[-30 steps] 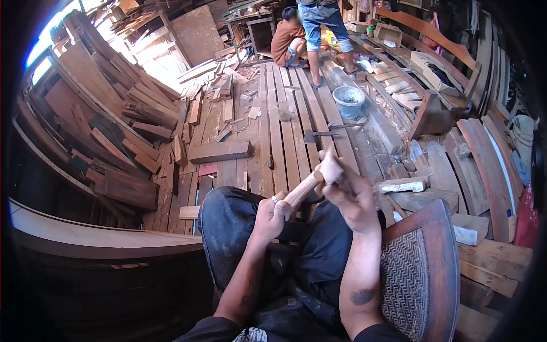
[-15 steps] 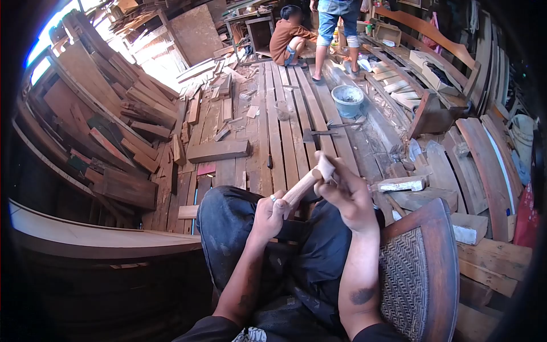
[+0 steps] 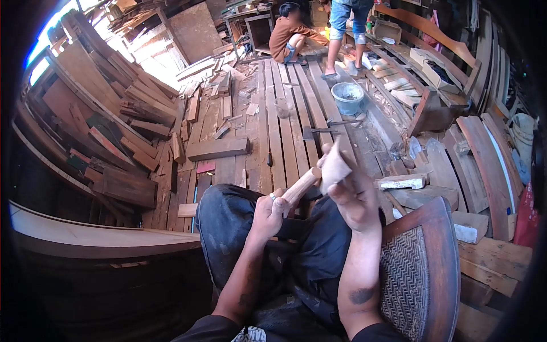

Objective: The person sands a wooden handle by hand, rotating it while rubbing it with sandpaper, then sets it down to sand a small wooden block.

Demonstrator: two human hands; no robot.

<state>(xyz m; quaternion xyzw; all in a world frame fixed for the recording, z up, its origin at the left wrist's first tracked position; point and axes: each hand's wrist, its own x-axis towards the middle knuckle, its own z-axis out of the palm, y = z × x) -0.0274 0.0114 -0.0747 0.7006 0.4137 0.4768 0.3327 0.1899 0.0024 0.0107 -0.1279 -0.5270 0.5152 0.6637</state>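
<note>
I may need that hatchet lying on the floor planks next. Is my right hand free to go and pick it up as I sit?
Probably not: the right hand holds a pale sanding piece against the wooden stick, and the hatchet lies well beyond the knees.

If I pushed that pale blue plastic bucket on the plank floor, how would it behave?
The pale blue plastic bucket would probably scrape rather than roll, since it stands upright on its base. The dark contents suggest some weight, so it likely won't tip easily. Gaps between the wooden floor planks might catch its base.

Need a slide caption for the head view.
Left hand grips a wooden piece; right hand presses sandpaper on its end.
</note>
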